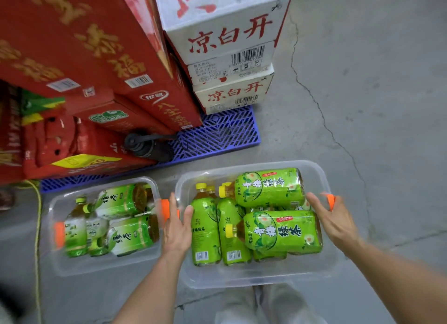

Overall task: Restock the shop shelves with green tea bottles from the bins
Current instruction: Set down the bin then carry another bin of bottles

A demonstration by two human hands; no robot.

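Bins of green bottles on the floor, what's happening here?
A person stands over a clear bin packed with green tea bottles. The left hand is at one end and the right hand at the other, with fingers fairly straight beside its orange clips. It looks about to be carried off. A second bin of bottles sits beside it, near a blue pallet stacked with red cartons and white cartons.
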